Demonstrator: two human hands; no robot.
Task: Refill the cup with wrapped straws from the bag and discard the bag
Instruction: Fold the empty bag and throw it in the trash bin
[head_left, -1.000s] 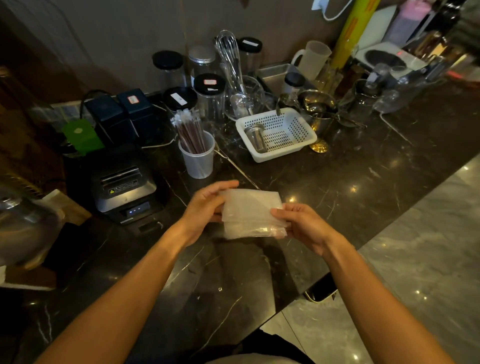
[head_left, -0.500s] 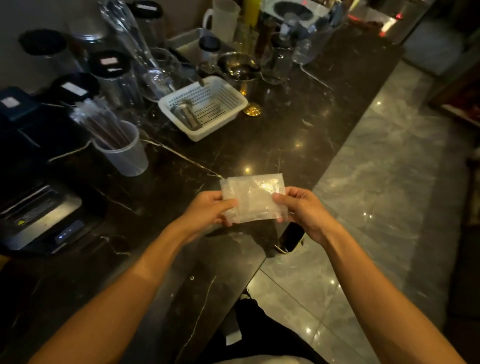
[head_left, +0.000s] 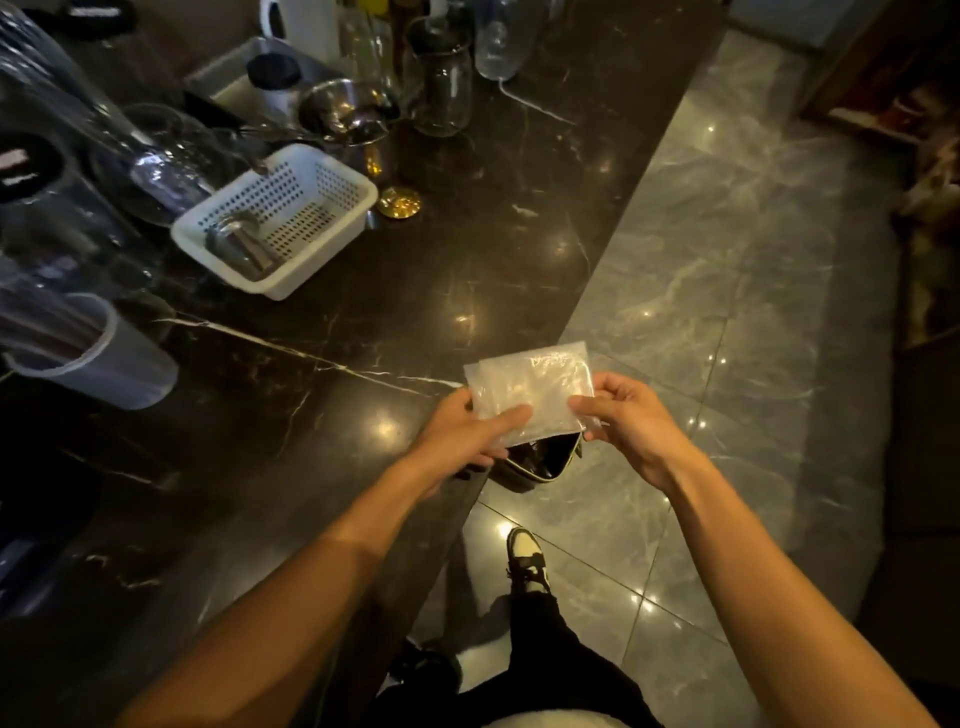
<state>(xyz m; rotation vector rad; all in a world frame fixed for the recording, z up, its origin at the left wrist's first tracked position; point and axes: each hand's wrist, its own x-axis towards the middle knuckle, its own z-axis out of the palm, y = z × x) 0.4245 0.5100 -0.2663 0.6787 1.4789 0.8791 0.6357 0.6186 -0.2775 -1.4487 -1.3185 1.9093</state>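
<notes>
Both hands up at the counter's edge: left hand (head_left: 457, 441) and right hand (head_left: 631, 421) each pinch a side of the folded, empty-looking clear plastic bag (head_left: 530, 392). The cup (head_left: 104, 364) of wrapped straws (head_left: 36, 327) sits far left, looking stocked. So we're on disposal, I'd say: that dark bin (head_left: 540, 460) right underneath wants a straight drop.

Both your arms reach forward; your left hand (head_left: 462, 436) and right hand (head_left: 623, 421) each pinch the bag (head_left: 530, 389) by thumb and fingers.
</notes>
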